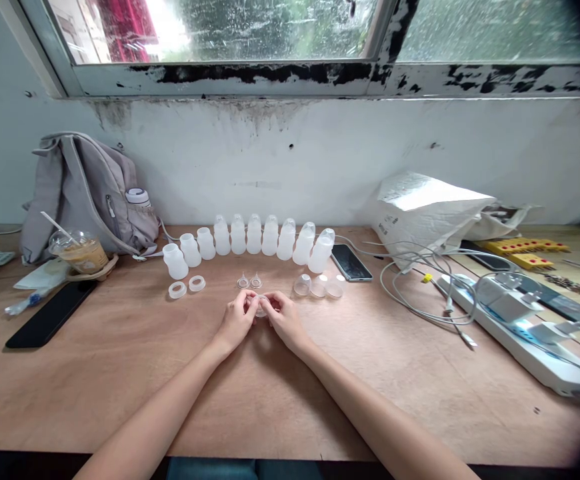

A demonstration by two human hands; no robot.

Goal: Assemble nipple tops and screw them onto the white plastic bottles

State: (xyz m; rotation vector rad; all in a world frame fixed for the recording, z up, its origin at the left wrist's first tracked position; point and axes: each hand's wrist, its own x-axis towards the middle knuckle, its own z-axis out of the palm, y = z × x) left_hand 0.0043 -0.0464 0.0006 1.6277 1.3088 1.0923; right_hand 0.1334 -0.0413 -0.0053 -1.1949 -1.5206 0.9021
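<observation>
My left hand (237, 319) and my right hand (283, 319) meet at the middle of the table, fingertips pinched on a small white bottle ring (260, 297). A clear piece, seemingly a nipple (261, 311), shows at the ring; the fingers hide much of both. Just beyond my hands stand two clear bottle nipples (249, 281). Two white rings (187, 287) lie to the left, and three clear domed caps (319, 286) sit to the right. Behind them curves a row of small frosted baby bottles: three open-necked ones (190, 251) at left, several capped ones (271, 237) toward the right.
A phone (351, 262) lies beside the right-hand bottles. Farther right are loose white cables (410, 303), a power strip (525, 347) and a white bag (420, 207). On the left are a black phone (53, 317), an iced drink cup (80, 252) and a grey backpack (87, 193).
</observation>
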